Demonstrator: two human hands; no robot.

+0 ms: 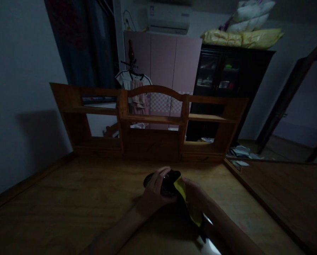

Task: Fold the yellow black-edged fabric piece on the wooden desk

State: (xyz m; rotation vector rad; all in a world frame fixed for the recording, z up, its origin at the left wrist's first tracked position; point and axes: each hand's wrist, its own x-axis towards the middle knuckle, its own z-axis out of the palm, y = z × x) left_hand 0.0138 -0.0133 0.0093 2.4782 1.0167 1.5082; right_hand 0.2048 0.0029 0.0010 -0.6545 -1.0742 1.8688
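Note:
My left hand (154, 193) is wrapped round a dark rounded object (166, 180) just above the wooden desk (68, 205); what the object is I cannot make out in the dim light. My right hand (194, 194) grips a yellow cloth (186, 200) that lies against the object's right side and hangs down towards me. Both hands meet at the middle of the desk, near its front.
A wooden shelf unit (150, 120) stands along the back of the desk. Behind it are a pink wardrobe (174, 63), hanging clothes (134, 88), a dark glass cabinet (222, 78) with bedding on top, and an air conditioner (169, 17). A door frame stands at right.

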